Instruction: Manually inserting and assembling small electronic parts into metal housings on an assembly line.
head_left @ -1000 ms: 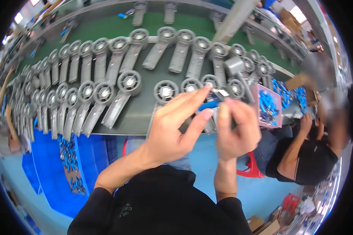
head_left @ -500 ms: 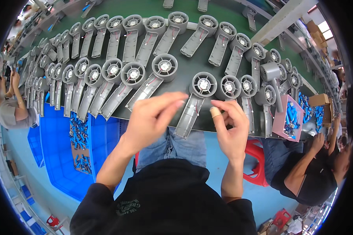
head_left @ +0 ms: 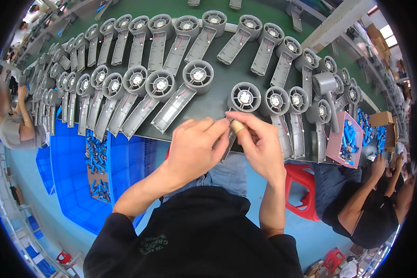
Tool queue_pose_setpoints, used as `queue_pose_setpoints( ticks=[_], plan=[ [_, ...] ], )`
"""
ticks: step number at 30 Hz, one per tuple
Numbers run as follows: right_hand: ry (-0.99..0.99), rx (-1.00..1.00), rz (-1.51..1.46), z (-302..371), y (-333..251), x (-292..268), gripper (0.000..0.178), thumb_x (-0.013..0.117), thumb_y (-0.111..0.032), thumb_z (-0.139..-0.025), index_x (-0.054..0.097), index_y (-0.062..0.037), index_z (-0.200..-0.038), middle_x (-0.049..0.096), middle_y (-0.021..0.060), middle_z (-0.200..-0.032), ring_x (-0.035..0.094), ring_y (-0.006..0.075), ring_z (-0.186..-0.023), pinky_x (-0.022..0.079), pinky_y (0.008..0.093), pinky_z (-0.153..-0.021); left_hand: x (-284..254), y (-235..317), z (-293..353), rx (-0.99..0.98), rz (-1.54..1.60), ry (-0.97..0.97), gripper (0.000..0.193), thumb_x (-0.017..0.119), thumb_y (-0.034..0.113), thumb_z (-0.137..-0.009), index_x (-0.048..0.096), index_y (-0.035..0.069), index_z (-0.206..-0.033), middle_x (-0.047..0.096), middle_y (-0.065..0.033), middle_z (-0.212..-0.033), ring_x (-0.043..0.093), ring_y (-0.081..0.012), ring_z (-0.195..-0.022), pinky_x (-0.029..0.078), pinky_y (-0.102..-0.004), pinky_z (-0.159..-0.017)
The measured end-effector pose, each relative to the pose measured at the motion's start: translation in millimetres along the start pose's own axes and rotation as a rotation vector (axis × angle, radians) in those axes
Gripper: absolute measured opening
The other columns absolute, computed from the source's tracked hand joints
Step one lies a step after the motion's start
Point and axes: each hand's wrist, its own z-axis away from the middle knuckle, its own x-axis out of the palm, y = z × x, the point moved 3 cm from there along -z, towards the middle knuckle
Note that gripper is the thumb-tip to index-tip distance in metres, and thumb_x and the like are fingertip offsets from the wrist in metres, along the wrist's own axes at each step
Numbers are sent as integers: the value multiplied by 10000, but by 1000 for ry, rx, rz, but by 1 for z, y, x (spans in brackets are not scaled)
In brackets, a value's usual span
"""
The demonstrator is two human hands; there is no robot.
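Observation:
Straight ahead, at the table's near edge, lies a grey fan housing (head_left: 245,97) with a round grilled head and an open trough-like handle. My left hand (head_left: 192,143) and my right hand (head_left: 260,144) meet over that handle and cover most of it. Thumb and fingertips are pinched together on both hands; whatever sits between them is too small or hidden to make out. A tan finger cover wraps my right thumb. To the left is a similar housing (head_left: 198,77), its handle lying open, and another housing (head_left: 276,100) stands close on the right.
Rows of grey housings (head_left: 160,26) fill the dark green table (head_left: 171,104). Blue bins (head_left: 72,180) with small blue parts stand at the left. A pink box (head_left: 343,139) holds blue parts at the right, near a red stool (head_left: 301,194) and a seated co-worker (head_left: 361,204).
My hands were apart on either side of the housing's handle. Both have come together over it, the left moving right and the right moving left. The view has shifted slightly.

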Motion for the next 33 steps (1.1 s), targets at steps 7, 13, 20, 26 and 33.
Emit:
queue_pose_setpoints(
  ticks=[7,13,20,26,33],
  plan=[
    [37,-88,77,-5,13,9,165,671,-65,-886,692,9,-1032,669,93,-778,537,92,-530,435,256,-499,-5,-7,0,57,-96,91,164,723,19,-767,673,67,-916,509,-45,-674,517,-221,-574,408,-348,-539],
    [186,-142,9,-2,23,13,125,738,-33,-811,703,1,-926,647,49,-741,517,54,-512,399,214,-460,-15,-10,-8,-152,294,-31,345,632,6,-867,622,32,-1211,562,-101,-769,554,-208,-625,445,-308,-612],
    [311,-90,-166,0,29,18,91,734,2,-808,697,6,-891,618,5,-739,460,11,-525,347,189,-452,-2,-25,1,-398,677,-75,456,537,-34,-949,515,38,-1399,684,-113,-1065,646,-149,-880,499,-262,-790],
    [283,-56,-242,-1,30,21,72,663,47,-869,682,38,-938,603,-19,-824,469,-13,-619,338,152,-523,10,-31,6,-359,656,-115,388,628,-23,-894,611,2,-1281,698,-159,-1045,689,-236,-930,515,-309,-824],
    [228,-77,-148,-1,26,13,74,662,25,-887,677,43,-957,597,-24,-826,449,-13,-615,327,160,-512,5,-37,1,-45,643,-140,402,591,-72,-879,608,-10,-1276,625,-183,-1242,619,-291,-1105,497,-336,-910]
  ],
)
